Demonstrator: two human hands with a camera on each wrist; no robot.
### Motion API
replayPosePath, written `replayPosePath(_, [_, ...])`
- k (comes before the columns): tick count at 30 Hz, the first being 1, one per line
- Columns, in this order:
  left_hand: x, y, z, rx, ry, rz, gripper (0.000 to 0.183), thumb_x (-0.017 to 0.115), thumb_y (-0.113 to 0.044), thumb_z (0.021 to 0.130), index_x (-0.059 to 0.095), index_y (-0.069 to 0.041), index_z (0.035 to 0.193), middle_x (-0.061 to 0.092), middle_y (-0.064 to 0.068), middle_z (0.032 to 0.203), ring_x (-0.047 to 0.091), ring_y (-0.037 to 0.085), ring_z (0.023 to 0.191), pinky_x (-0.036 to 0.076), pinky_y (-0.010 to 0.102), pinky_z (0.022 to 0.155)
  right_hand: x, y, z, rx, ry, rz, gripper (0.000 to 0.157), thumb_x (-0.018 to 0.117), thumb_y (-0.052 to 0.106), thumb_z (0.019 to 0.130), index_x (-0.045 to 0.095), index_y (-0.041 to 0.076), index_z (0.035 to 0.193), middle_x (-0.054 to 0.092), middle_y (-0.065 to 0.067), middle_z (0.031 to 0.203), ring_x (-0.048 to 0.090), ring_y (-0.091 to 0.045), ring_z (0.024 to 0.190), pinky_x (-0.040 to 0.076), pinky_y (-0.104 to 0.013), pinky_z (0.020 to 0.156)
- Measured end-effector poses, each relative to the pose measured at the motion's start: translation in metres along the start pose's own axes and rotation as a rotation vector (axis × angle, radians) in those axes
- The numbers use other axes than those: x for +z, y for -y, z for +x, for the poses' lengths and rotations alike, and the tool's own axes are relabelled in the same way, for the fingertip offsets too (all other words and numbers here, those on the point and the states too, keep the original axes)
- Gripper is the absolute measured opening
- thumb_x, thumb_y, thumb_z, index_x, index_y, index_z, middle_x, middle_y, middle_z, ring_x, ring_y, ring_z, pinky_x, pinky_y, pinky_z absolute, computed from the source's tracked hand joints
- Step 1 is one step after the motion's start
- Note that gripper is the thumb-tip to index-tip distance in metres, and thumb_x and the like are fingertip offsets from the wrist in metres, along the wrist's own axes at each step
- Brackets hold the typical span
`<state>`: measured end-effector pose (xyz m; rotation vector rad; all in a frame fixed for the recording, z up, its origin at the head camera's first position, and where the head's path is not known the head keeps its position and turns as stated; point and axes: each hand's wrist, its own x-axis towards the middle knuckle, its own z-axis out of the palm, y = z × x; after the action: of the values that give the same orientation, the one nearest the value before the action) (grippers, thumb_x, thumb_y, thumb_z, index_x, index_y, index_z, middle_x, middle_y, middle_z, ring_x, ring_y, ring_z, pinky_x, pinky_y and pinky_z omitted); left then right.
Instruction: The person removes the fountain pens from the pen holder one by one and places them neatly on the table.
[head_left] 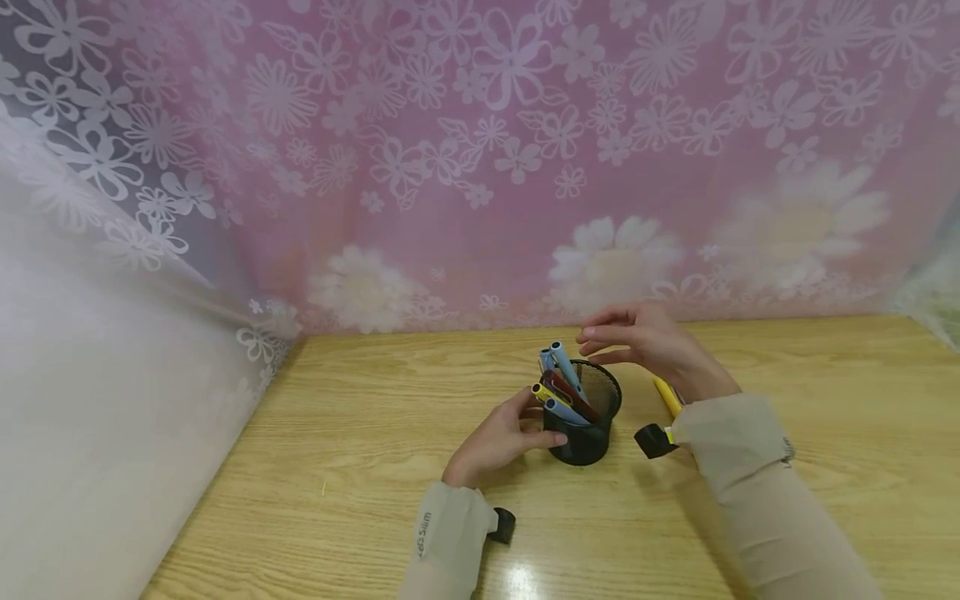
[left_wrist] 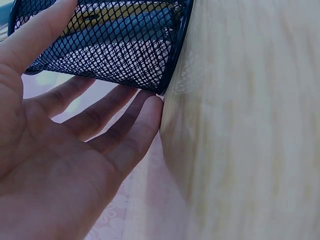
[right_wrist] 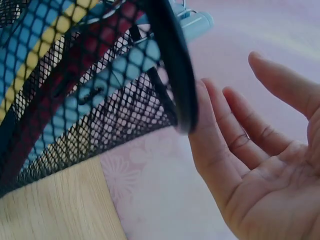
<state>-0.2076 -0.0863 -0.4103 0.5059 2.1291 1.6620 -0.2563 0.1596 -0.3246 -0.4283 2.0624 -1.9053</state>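
A black mesh pen holder [head_left: 577, 446] stands upright on the wooden table, with several light blue pens [head_left: 568, 371], a yellow pen [head_left: 542, 393] and a dark red pen [head_left: 570, 392] leaning in it. My left hand [head_left: 498, 437] holds the holder from its left side, thumb at the front and fingers behind. In the left wrist view, the fingers [left_wrist: 125, 122] lie along the mesh near its base. Over the far right of the rim is my right hand [head_left: 645, 342], its fingers loosely extended and holding nothing. In the right wrist view, a finger [right_wrist: 207, 135] is right beside the rim.
A yellow pen [head_left: 667, 396] lies on the table [head_left: 360, 433], partly hidden by the right wrist. Behind the table hangs a pink flowered curtain [head_left: 465, 217], and a pale cloth [head_left: 112, 375] hangs at the left. Each sleeve bears a small black camera [head_left: 654, 442].
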Motion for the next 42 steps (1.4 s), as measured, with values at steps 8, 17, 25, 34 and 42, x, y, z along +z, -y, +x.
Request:
replayPosePath(8, [-0.002, -0.001, 0.002, 0.010, -0.001, -0.002, 0.061, 0.075, -0.018, 0.094, 0.047, -0.012, 0.148, 0.057, 0.005, 0.139, 0.059, 0.024, 0.123, 0.048, 0.040, 0.100, 0.008, 0.004, 0.007, -0.002, 0.008, -0.015, 0.028, 0.067, 0.004, 0.098, 0.060, -0.011, 0.120, 0.072, -0.013, 0.107, 0.072, -0.023, 0.095, 0.056, -0.039, 0.089])
replayPosePath(17, [-0.002, -0.001, 0.000, 0.003, -0.005, 0.003, 0.060, 0.075, -0.017, 0.094, 0.048, -0.013, 0.147, 0.059, 0.004, 0.136, 0.060, 0.022, 0.121, 0.048, 0.040, 0.100, 0.016, 0.006, 0.013, 0.027, 0.011, -0.127, 0.034, 0.075, 0.006, 0.092, 0.063, -0.010, 0.120, 0.073, -0.007, 0.101, 0.070, -0.020, 0.095, 0.056, -0.041, 0.090])
replayPosePath(25, [-0.002, 0.001, -0.001, -0.002, -0.002, 0.000, 0.063, 0.074, -0.018, 0.095, 0.045, -0.011, 0.150, 0.056, 0.007, 0.140, 0.058, 0.025, 0.124, 0.049, 0.040, 0.100, 0.023, 0.003, 0.014, 0.023, 0.000, -0.271, 0.034, 0.078, 0.007, 0.090, 0.068, -0.008, 0.119, 0.072, -0.010, 0.108, 0.067, -0.021, 0.100, 0.054, -0.043, 0.092])
replayPosePath(34, [-0.001, 0.002, -0.003, -0.005, 0.004, 0.006, 0.062, 0.075, -0.019, 0.094, 0.046, -0.014, 0.149, 0.056, 0.005, 0.139, 0.058, 0.023, 0.123, 0.049, 0.041, 0.100, 0.028, 0.002, 0.013, 0.030, 0.003, -0.366, 0.025, 0.075, 0.008, 0.092, 0.073, -0.006, 0.112, 0.071, -0.011, 0.112, 0.064, -0.028, 0.105, 0.052, -0.046, 0.093])
replayPosePath(42, [0.000, 0.001, -0.002, 0.002, 0.010, 0.000, 0.060, 0.074, -0.017, 0.095, 0.047, -0.013, 0.148, 0.056, 0.006, 0.139, 0.059, 0.024, 0.123, 0.049, 0.041, 0.099, 0.024, 0.011, 0.009, -0.006, 0.023, -0.252, 0.027, 0.070, 0.006, 0.096, 0.066, -0.011, 0.117, 0.070, -0.006, 0.101, 0.067, -0.017, 0.092, 0.056, -0.044, 0.089])
